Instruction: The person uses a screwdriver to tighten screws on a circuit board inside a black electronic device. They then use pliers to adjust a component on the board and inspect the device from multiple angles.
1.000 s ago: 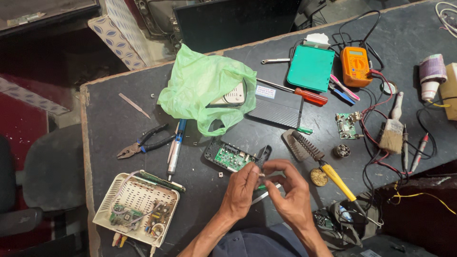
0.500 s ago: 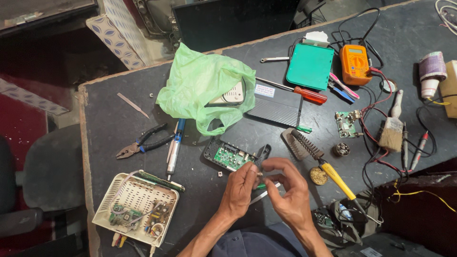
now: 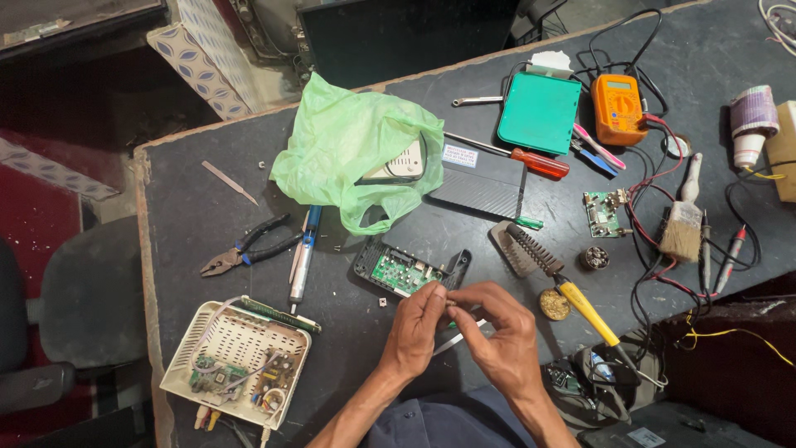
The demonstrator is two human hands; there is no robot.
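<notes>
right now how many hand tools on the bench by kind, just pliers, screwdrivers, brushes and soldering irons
pliers: 1
screwdrivers, red handle: 1
brushes: 2, a paintbrush and a black bristle brush
soldering irons, yellow handle: 1
total: 5

dark worktable (image 3: 191, 207) under even light; grey chair (image 3: 75, 315) at left on a red floor (image 3: 33, 216).

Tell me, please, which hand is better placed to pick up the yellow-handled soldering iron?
Probably the right hand: the yellow-handled soldering iron lies just to its right, while the left hand sits farther away, nearer the open black router case.
</notes>
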